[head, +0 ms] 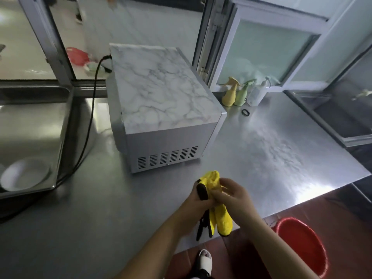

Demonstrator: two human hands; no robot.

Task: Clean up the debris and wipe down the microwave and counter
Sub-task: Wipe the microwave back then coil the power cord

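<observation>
Seen from the head camera, looking down, both hands meet just in front of a microwave (161, 105) that sits on a stainless steel desk (261, 158). The microwave has a white marble-patterned top, and its vented grey side faces the viewer. A black power cord (88, 125) trails from its far left corner and curves across the desk to the left of it.

Close to the near side of the microwave, the left hand (198, 200) and the right hand (231, 194) together hold a bright yellow cloth (218, 218). Fingers (225, 183) of the right hand curl around the bunched upper part of the cloth, and the left hand grips it from the other side. Its lower end hangs down over the desk's near edge. A dark brown and black piece of fabric is held with it against the left hand; what it is cannot be told.

To the right of the microwave, against the window frame, stand a yellow spray bottle (229, 93), a green spray bottle (242, 93) and a clear bottle (257, 93), with a small black ring (245, 112) just in front of them. Left of the microwave is a steel sink (66, 125) holding a white bowl (25, 174). Well to the right and nearer the viewer, a red bucket (302, 244) stands on the floor.
</observation>
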